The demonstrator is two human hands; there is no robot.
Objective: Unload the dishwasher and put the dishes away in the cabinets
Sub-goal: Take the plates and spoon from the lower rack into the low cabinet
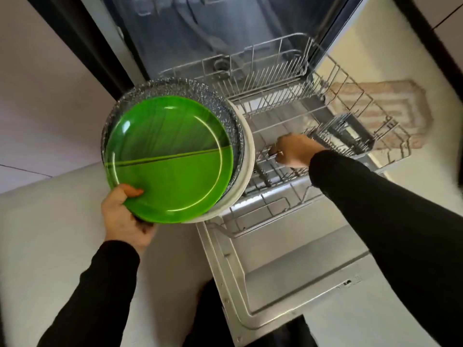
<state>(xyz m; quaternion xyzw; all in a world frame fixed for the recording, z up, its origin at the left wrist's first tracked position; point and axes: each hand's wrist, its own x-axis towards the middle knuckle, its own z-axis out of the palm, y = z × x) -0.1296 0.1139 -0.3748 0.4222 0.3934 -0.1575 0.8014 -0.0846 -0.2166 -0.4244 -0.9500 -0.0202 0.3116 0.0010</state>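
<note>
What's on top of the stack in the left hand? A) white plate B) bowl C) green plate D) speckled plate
C: the green plate lies uppermost, with the speckled plate and the white plate showing beneath it, and the left hand grips the stack at its near edge.

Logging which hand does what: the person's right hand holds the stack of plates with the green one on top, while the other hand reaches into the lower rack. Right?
Not quite: the left hand holds the stack, green plate on top. The right hand reaches into the lower rack, as the head view shows.
</note>
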